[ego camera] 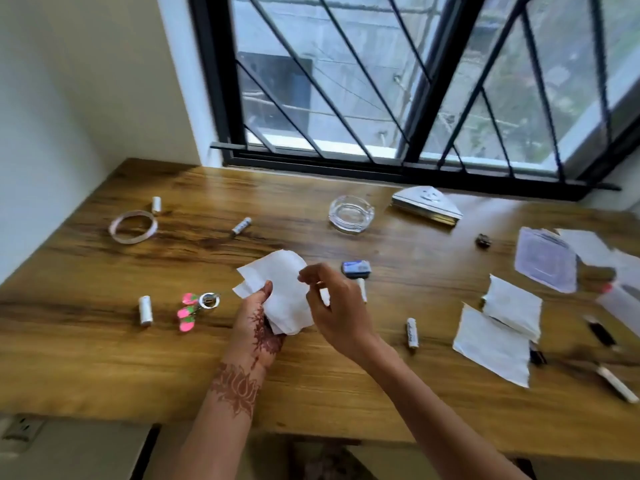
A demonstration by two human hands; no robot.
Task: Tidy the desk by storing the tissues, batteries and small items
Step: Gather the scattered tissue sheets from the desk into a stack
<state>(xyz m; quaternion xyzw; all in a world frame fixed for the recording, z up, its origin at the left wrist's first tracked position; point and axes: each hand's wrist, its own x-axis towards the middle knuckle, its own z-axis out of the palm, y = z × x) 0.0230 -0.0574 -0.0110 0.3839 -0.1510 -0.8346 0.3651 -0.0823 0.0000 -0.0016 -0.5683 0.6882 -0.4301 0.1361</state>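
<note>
My left hand (258, 323) grips a white tissue (282, 292) above the middle of the wooden desk (104, 358). My right hand (337, 306) pinches the tissue's upper right edge. Two more tissues (498, 327) lie flat at the right. White batteries lie scattered: one (145, 310) at the left front, one (241, 225) mid-left, one (156, 204) at the far left, one (411, 332) right of my hands. A metal triangular holder (427, 206) sits by the window.
A glass ashtray (350, 214) stands at the back centre. A tape ring (132, 226) lies at the left, a pink keyring (194, 308) near my left hand, a small blue box (356, 268) behind my right hand. Plastic packets (547, 259) and dark small items lie at the right edge.
</note>
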